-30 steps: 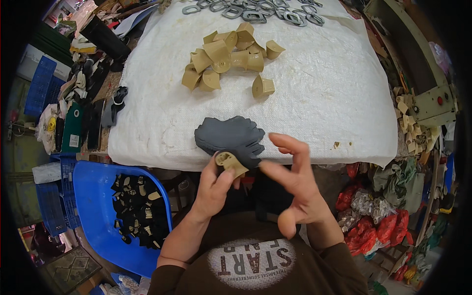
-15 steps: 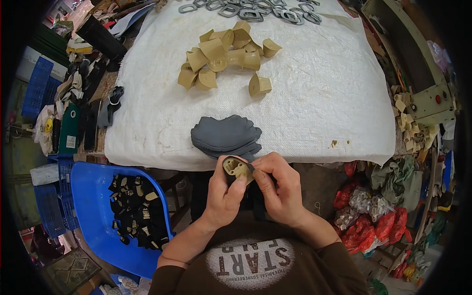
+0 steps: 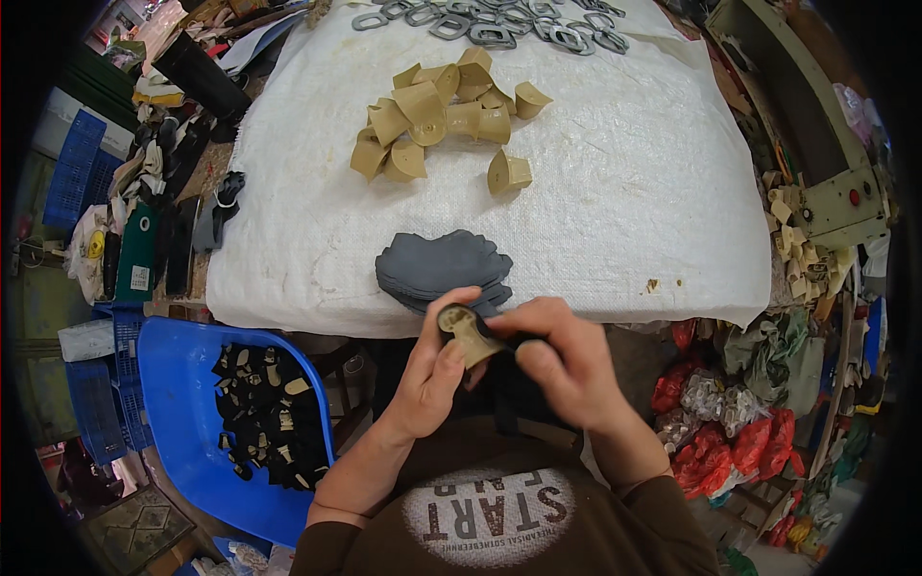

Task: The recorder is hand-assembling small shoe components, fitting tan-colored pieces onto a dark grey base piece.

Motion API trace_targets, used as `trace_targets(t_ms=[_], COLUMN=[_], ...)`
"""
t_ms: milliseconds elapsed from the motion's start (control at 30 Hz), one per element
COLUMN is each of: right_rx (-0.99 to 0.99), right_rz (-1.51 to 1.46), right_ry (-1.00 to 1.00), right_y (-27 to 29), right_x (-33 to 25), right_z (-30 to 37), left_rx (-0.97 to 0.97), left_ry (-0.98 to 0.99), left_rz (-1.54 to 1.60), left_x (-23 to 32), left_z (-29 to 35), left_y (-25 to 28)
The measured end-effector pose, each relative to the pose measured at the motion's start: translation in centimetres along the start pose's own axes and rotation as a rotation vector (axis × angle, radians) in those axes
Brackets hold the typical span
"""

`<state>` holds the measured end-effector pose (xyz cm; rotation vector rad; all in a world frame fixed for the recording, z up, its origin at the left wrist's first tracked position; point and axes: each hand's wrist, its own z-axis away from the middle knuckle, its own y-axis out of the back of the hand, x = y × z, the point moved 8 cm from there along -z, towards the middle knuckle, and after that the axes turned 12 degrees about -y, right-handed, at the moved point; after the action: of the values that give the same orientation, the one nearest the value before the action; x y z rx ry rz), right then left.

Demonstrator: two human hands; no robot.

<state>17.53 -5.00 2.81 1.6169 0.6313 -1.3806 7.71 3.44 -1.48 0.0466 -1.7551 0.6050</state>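
Note:
A beige shoe heel [image 3: 471, 348] with a round, hollow end facing up sits in my left hand [image 3: 423, 386], fingers behind it and thumb on its near side. A dark cover piece [image 3: 484, 328] goes part way round the heel. My right hand [image 3: 569, 363] pinches the loose end of that cover piece at the heel's right side; its fingertips are partly smeared by motion. Just beyond my hands lies a stack of dark grey cover pieces [image 3: 442, 269] at the table's near edge. Farther off stand a heap of bare beige heels [image 3: 420, 108] and one lone heel [image 3: 509, 171].
A white woven sheet [image 3: 624, 211] covers the table. Several grey rings [image 3: 492, 36] lie at its far end. A blue basin [image 3: 178, 384] with dark-covered heels [image 3: 274, 413] stands at lower left. Red plastic bags [image 3: 706, 461] and a green-grey machine [image 3: 845, 206] are at right.
The heel has turned in my left hand, so more of its beige side shows. My right hand has moved slightly right, drawing the cover piece's end outward.

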Motion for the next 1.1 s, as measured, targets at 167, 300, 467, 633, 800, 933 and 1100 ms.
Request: trace_targets(t_ms=[167,300,467,633,800,933,1100], right_rx=[-0.299,-0.332,-0.278,-0.133,-0.111,-0.046,-0.015], right_rz=[-0.453,-0.256,-0.187,-0.249,-0.037,-0.022,-0.197], right_ry=[-0.251,-0.135,-0.106,-0.247,0.213,0.227,0.201], right_y=[-0.7,-1.1,-1.1,-1.2,-0.7,-1.7,-1.8], right_x=[3.3,2.1,2.2,3.7,0.3,0.5,1.0], right_z=[-2.0,-2.1,-2.1,-1.8,-1.5,-0.2,-0.1], left_rx=[-0.062,-0.056,-0.041,-0.054,0.212,0.157,0.214], left_ry=[0.013,0.085,0.069,0.119,0.370,0.473,0.432], left_rz=[-0.076,-0.092,-0.147,0.019,0.467,0.776,0.678], left_x=[-0.3,-0.9,-0.7,-1.4,-2.4,-3.9,-3.5], left_z=[-0.2,0.1,-0.1,-0.1,0.6,1.5,1.5], left_y=[-1.4,-1.9,-1.9,-1.4,-1.5,-2.9,-2.8])
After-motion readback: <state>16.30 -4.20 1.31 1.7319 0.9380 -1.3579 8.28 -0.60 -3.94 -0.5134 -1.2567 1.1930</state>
